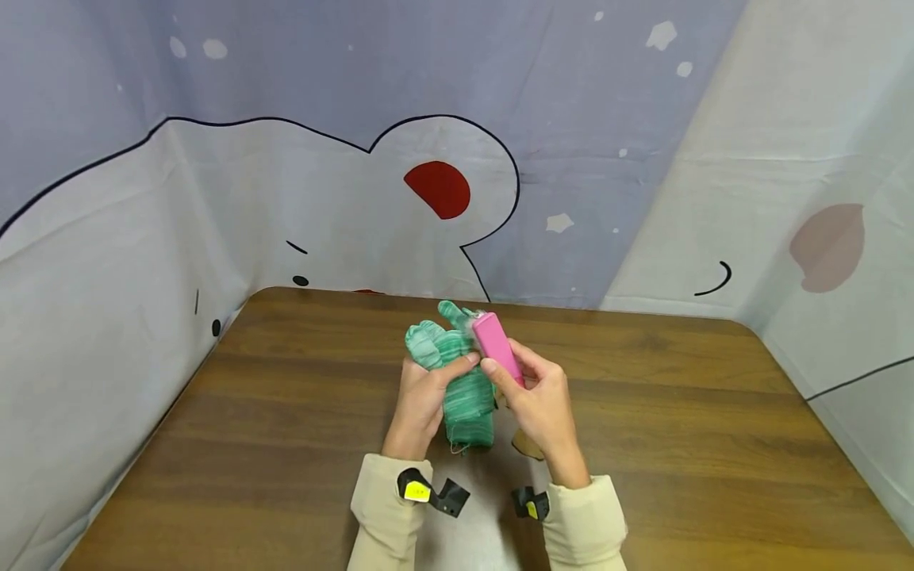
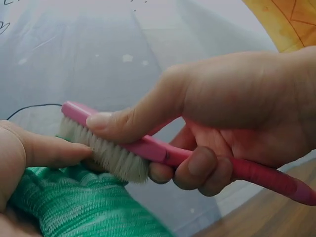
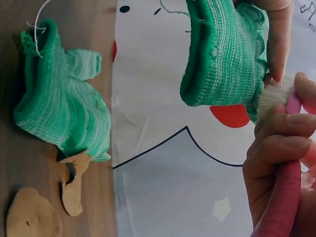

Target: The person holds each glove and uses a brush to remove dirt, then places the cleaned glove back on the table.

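My left hand (image 1: 420,400) grips a green-and-white striped knit glove (image 1: 467,396), with the thumb across its front and the cuff hanging downward. A loose thread trails from the cuff. In my right hand (image 1: 548,400) is a pink-handled brush (image 2: 143,146), thumb along its back and fingers curled round the handle. Its pale bristles (image 2: 108,153) touch the finger end of the glove, close beside the left thumb. The right wrist view shows a second green knit glove (image 3: 74,103) lying on the table, largely hidden in the head view.
Beside the second glove lie a thin tan piece (image 3: 73,192) and a rounded tan piece (image 3: 32,215), their material unclear. The brown wooden table (image 1: 286,444) ends at a printed cloth backdrop (image 1: 321,190). A pale patch (image 1: 471,547) lies between the forearms.
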A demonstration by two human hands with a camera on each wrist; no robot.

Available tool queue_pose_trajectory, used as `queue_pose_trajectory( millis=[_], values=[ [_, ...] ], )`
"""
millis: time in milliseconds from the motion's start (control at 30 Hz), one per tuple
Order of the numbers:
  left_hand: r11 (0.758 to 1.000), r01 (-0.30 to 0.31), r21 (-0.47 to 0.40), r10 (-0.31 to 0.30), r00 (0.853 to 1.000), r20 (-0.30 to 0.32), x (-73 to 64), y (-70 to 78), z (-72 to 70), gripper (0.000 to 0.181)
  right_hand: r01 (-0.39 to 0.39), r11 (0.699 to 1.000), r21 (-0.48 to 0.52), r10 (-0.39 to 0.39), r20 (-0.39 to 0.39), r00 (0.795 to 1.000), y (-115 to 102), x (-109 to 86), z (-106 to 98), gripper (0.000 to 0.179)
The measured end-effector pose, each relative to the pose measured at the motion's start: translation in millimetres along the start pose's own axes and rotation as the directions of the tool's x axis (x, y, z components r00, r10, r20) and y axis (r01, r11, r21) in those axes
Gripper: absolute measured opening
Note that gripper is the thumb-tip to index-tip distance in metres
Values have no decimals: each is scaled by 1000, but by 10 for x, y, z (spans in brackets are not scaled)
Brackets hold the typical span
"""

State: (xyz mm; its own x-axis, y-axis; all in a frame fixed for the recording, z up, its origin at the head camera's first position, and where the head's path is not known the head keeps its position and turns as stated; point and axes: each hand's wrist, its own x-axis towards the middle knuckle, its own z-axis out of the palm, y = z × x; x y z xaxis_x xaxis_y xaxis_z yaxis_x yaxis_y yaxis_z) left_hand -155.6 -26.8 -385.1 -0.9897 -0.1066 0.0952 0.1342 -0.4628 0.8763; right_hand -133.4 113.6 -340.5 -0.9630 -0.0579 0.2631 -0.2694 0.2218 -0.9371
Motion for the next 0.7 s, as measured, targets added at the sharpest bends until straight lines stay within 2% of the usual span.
queue_pose_trajectory(
  millis=[100, 200, 300, 433, 467, 533, 633, 700],
  values=[
    [999, -9, -36, 10, 1000, 18, 2, -13, -9, 40, 3, 1000, 27, -3, 15, 1000, 20, -5, 5, 40],
    [998, -49, -36, 50, 998, 27, 0, -26, -16, 42, 19, 999, 50, -20, 22, 1000, 48, -6, 6, 40],
    [996, -92, 10, 92, 996, 23, 2, -31, -18, 42, 15, 998, 61, -15, 3, 1000, 143, 26, 1, 40],
    [993, -80, 86, 81, 997, -14, 2, -44, -18, 40, -18, 1000, 16, 20, -76, 997, 326, 83, 4, 42],
    [992, -75, 97, 78, 997, -25, 3, -48, -16, 39, -24, 1000, -12, 23, -101, 995, 372, 95, 7, 43],
    [992, -73, 106, 78, 996, -47, 1, -59, -14, 37, -24, 991, -130, 4, -150, 989, 423, 105, 7, 44],
    [993, -117, 29, 118, 992, -40, 5, -66, -2, 34, -63, 929, -365, -20, -221, 975, 510, 121, -45, 44],
    [987, -161, -15, 160, 987, -31, 5, -61, 7, 32, -125, 884, -451, -5, -276, 961, 571, 133, -127, 45]
  ],
)
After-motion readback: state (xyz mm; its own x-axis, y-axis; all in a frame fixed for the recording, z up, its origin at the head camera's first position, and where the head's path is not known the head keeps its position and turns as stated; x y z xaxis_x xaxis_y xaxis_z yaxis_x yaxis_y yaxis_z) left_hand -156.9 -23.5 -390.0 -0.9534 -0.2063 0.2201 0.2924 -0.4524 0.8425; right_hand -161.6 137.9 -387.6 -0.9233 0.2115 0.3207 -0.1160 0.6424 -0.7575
